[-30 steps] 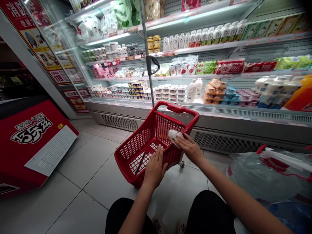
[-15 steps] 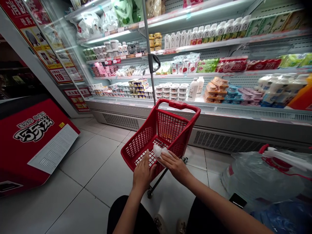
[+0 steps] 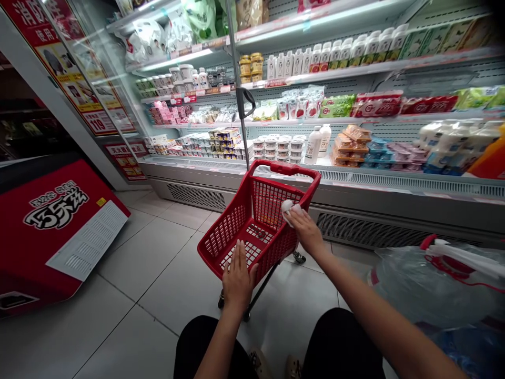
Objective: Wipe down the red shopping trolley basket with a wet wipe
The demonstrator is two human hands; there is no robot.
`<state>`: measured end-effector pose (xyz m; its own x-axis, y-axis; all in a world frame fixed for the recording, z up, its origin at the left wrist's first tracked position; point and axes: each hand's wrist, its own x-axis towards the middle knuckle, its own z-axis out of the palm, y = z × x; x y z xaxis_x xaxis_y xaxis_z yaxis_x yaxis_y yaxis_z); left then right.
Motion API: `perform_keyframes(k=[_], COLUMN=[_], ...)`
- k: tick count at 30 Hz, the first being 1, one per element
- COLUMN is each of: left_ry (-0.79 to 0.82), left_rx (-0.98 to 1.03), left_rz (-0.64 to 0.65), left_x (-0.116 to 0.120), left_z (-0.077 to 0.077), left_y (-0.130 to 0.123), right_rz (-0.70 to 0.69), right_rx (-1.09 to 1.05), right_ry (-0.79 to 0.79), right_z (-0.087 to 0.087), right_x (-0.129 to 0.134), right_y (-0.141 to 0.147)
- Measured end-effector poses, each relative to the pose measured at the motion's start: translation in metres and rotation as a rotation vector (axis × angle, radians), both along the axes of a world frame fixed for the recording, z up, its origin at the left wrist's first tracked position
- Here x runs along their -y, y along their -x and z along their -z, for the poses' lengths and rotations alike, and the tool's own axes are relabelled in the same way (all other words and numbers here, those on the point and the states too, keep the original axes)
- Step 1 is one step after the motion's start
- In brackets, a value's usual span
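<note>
A red plastic shopping cart [image 3: 224,257] stands on the floor in front of me, its basket sloping down towards my knees. My right hand [image 3: 306,227] is closed on a crumpled white tissue [image 3: 288,207] and presses it on the basket's right rim. Whether it is paper or cloth I cannot tell. At the near edge of the basket is my left hand [image 3: 238,279], with its fingers stretched out flat, the thumb apart and nothing held. The inside of the basket shows its slotted floor.
Behind the cart runs a refrigerated display case [image 3: 355,187] with shelves of yogurt and drinks. A red freezer box [image 3: 59,221] stands at left. To the right are large water bottles [image 3: 418,279] in clear wrap. A door handle [image 3: 245,102] rises behind the cart.
My right hand has moved right and away from me with the tissue, from the near end to the right rim. My left hand stays at the near edge; the cart has shifted slightly.
</note>
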<state>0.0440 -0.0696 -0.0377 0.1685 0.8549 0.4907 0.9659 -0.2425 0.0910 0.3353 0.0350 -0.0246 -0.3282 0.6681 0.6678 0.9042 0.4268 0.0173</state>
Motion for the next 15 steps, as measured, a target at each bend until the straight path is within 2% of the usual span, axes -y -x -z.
perform_keyframes(k=[5,8,10,12,14,15], left_ry=[-0.072,-0.077,-0.044,0.013,0.059,0.067], left_rx=[0.000,-0.015,-0.053,-0.132,-0.234,-0.265], left_rz=[0.028,0.062,0.151,0.304,0.451,0.470], left_x=[0.002,0.008,0.013,0.015,0.014,0.013], left_z=[-0.001,-0.006,-0.012,-0.018,-0.022,-0.023], left_y=[-0.004,0.003,0.016,0.036,0.061,0.073], right_rz=[-0.224,-0.334,-0.395,-0.414,-0.364,-0.321], right_rx=[-0.005,0.007,0.035,0.067,0.085,0.089], right_ry=[0.023,0.047,0.055,0.043,0.027,0.023], right_z=[0.026,0.032,0.031,0.025,0.017,0.013], right_x=[0.052,0.081,0.087,0.080,0.065,0.056], right_y=[0.069,0.094,0.093,0.078,0.054,0.041])
